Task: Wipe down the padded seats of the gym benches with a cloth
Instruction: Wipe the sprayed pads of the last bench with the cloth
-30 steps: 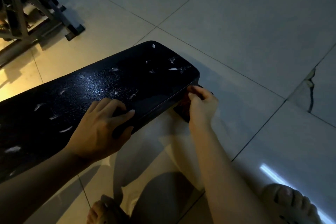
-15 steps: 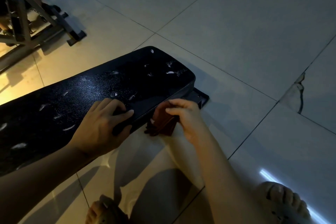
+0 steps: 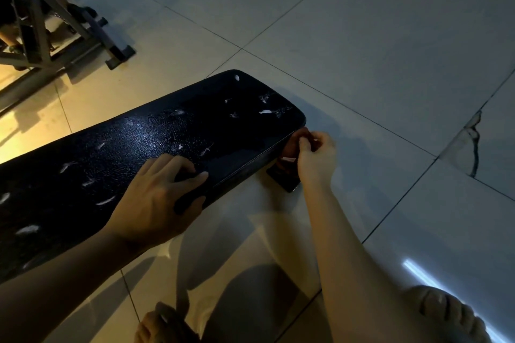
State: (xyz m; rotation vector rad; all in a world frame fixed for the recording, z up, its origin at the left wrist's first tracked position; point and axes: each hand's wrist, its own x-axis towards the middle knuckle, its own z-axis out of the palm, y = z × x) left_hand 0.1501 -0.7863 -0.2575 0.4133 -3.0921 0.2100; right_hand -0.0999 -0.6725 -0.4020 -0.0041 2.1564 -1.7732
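Note:
A black padded bench seat (image 3: 145, 145) runs from the left edge to the middle, its cracked surface dotted with white tears. My left hand (image 3: 156, 198) rests on the near edge of the pad, fingers on top and thumb curled over the side. At the pad's near right corner my right hand (image 3: 315, 159) grips a dark reddish cloth (image 3: 291, 145) against the side of the padding. Most of the cloth is hidden behind my fingers and the pad's edge.
A metal frame of other gym equipment (image 3: 55, 28) stands at the top left. The bench's black foot (image 3: 284, 178) shows under the pad by my right hand. My feet (image 3: 446, 312) are on the tiled floor, which has a crack (image 3: 473, 145) at the right.
My right hand slid the cloth along the pad's side, first left toward my left hand, then back right to the end corner. My left hand stayed in place on the pad.

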